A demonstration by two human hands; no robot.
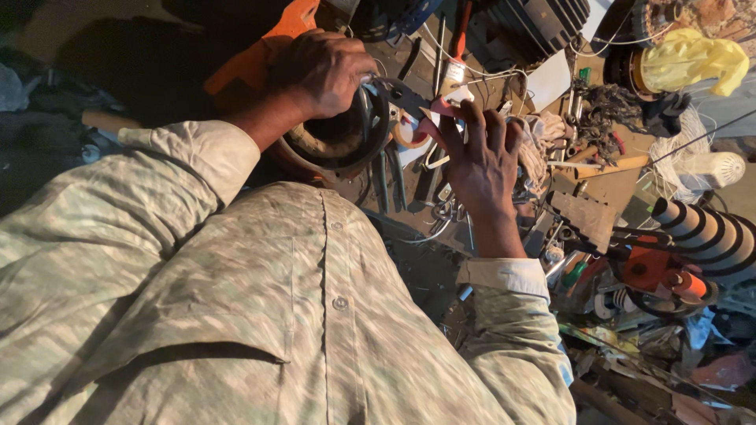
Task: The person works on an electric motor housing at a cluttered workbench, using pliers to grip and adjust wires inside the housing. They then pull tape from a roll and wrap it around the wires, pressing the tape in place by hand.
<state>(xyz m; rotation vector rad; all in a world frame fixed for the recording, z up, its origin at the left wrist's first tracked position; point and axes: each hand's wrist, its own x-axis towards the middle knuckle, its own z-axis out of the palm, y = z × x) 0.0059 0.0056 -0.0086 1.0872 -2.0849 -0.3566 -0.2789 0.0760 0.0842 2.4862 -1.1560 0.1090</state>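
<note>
1. Nearest the camera, a pale patterned shirt with buttons is seen, its two sleeves leading up toward the cluttered workbench.
2. The right hand is held out flat with fingers spread, released and grasping nothing; its fingertips lie at a small pink-and-white piece, though whether they touch it cannot be told.
3. Beneath and beside that hand, loose metal tools and wires are scattered, too tangled to be told apart.
4. The left hand is clenched over the top rim of a round dark metal housing, which is gripped from above.
5. The housing sits at the bench's left part, between the two hands, its hollow centre facing the camera.
6. An orange tool body is seen just behind the left hand.
7. Farther right, a black-and-white striped coil is found above an orange part.
8. At the far upper right, a crumpled yellow cloth is laid over dark objects.
</note>
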